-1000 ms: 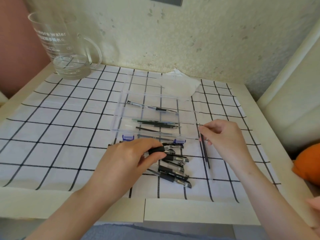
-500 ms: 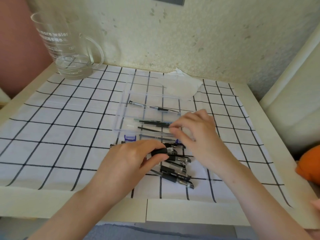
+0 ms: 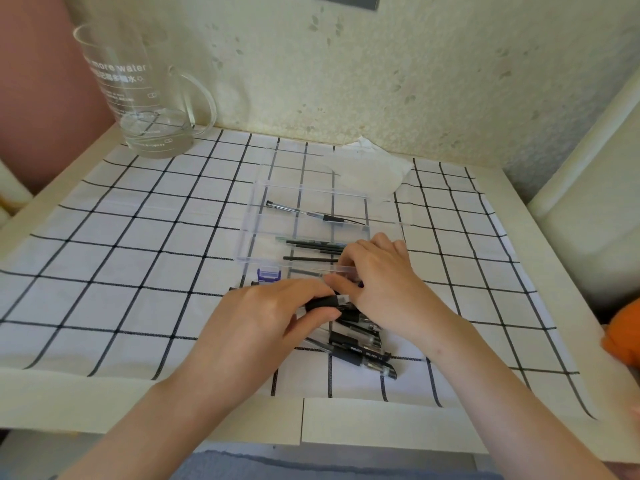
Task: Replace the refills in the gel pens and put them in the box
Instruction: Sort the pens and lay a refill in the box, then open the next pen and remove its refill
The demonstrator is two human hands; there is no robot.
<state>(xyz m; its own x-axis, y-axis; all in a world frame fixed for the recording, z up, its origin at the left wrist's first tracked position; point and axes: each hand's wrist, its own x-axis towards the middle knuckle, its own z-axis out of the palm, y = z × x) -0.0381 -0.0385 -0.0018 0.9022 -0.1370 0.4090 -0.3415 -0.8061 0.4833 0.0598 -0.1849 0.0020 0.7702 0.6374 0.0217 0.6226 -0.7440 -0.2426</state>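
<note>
A clear plastic box (image 3: 250, 237) lies open on the checked cloth. Its far compartment holds one gel pen (image 3: 311, 214); several dark refills (image 3: 311, 251) lie in the near compartment. My left hand (image 3: 266, 320) grips a gel pen barrel by its black rubber grip (image 3: 325, 302), just in front of the box. My right hand (image 3: 381, 285) reaches over the box's near right corner, fingers curled down among the refill ends; anything between the fingers is hidden. A pile of gel pens (image 3: 360, 351) lies under and in front of both hands.
A glass jug (image 3: 138, 98) with a little water stands at the far left corner. A crumpled white sheet (image 3: 370, 168) lies behind the box. An orange object (image 3: 623, 337) sits beyond the table's right edge. A wall is close behind.
My right hand left the cloth at the right and moved left to the box's near compartment. My left hand kept hold of the pen barrel and stayed in place.
</note>
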